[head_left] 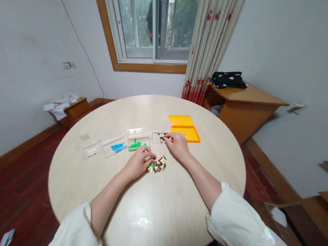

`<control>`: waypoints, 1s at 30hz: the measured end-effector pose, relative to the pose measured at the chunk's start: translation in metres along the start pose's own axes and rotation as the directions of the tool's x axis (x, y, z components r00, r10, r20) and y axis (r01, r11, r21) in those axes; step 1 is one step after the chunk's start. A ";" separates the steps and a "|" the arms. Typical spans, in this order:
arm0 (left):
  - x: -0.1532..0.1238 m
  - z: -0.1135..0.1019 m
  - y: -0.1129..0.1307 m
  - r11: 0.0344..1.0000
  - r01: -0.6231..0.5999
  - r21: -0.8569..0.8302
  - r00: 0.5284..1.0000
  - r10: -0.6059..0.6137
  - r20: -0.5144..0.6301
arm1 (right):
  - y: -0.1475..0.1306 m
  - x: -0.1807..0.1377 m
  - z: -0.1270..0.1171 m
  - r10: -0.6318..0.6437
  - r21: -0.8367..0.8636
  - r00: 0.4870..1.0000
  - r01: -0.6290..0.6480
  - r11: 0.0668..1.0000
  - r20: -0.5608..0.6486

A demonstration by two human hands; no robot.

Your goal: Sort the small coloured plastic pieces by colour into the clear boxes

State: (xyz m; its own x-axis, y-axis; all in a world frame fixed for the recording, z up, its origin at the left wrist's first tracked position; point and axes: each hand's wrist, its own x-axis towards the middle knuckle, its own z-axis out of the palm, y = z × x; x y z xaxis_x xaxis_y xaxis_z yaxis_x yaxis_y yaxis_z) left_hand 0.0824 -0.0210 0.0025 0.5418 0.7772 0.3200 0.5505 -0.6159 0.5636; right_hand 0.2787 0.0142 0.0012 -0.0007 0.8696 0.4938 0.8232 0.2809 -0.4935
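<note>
A small heap of mixed tiny bricks (pixel 158 164), brown, yellow and green, lies on the round wooden table (pixel 148 211). My left hand (pixel 140 162) rests at the heap's left edge, fingers curled in a pinch among the pieces. My right hand (pixel 177 144) reaches to the clear box with brown pieces (pixel 158 137), fingertips pinched at its right edge; what they grip is too small to name. Left of it stand a clear box with green pieces (pixel 137 142), one with blue pieces (pixel 114 146) and one with pale pieces (pixel 91 149).
An open yellow case (pixel 184 128) lies right of the clear boxes. A small clear lid (pixel 84 136) sits behind the leftmost box. A wooden cabinet (pixel 244 105) with dark cloth stands at the right, a low drawer unit (pixel 76 108) at the left wall.
</note>
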 end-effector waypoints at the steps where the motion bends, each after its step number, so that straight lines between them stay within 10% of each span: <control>1: 0.000 0.000 -0.001 1.000 0.012 -0.003 1.000 -0.012 -0.012 | 0.000 0.000 0.000 -0.001 0.002 1.000 0.001 1.000 0.000; 30: 0.001 -0.006 0.009 0.999 -0.006 -0.053 1.000 0.006 -0.014 | -0.004 -0.001 0.000 -0.053 0.105 0.999 0.053 0.993 -0.004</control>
State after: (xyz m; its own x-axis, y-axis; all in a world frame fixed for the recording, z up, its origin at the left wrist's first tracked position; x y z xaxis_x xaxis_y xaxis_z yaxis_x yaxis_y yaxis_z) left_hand 0.0841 -0.0246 0.0123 0.5358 0.7755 0.3338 0.5129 -0.6130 0.6010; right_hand 0.2750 0.0125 0.0029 -0.0421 0.8518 0.5222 0.7575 0.3680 -0.5392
